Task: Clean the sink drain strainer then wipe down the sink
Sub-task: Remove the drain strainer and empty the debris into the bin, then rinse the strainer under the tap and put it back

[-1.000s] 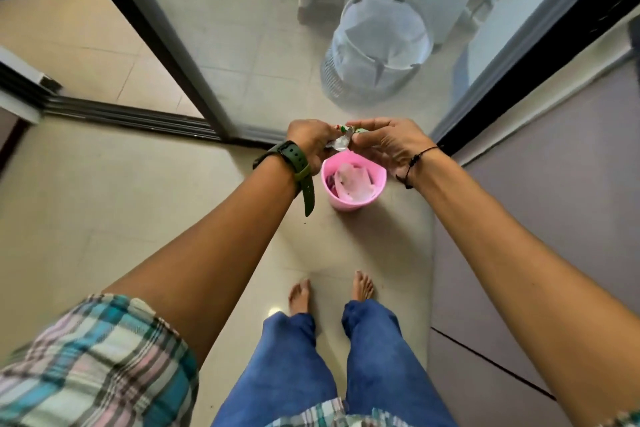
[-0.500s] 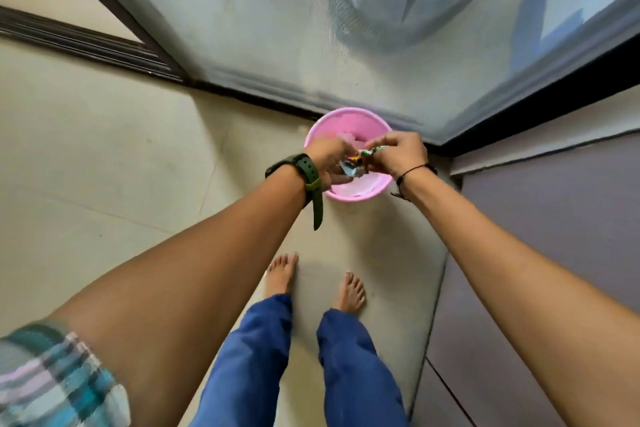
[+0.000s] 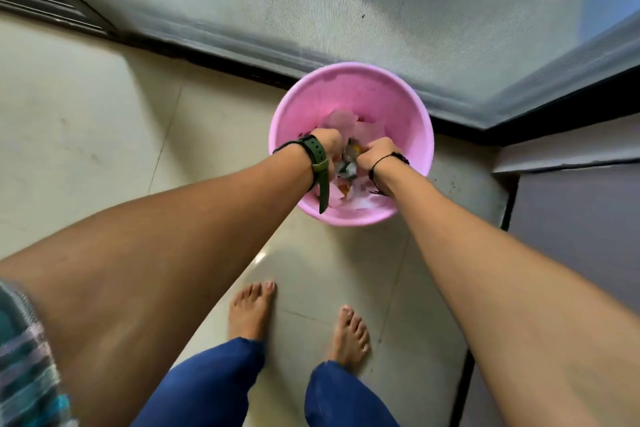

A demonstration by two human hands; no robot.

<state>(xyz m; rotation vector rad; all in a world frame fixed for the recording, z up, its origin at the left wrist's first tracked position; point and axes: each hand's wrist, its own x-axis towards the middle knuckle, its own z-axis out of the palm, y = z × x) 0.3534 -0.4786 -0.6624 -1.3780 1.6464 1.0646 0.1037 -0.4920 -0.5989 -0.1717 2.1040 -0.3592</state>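
Left hand [image 3: 327,144] and right hand [image 3: 375,151] both down inside the pink bin [image 3: 415,135], fingers curled around a crumpled bit of waste [image 3: 349,163] held between them. Bin on floor [image 3: 104,121] at 12 o'clock from bare feet [image 3: 252,308], against the sliding door track [image 3: 214,59]. Strainer itself can't be made out.

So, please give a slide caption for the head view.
Both hands, left and right, hold crumpled waste over pink bin.

Both hands, left hand [image 3: 327,146] and right hand [image 3: 375,152], meet over the bucket [image 3: 412,107]; a wrapper [image 3: 349,163] sits between their grips, scraps [image 3: 346,191] below inside.
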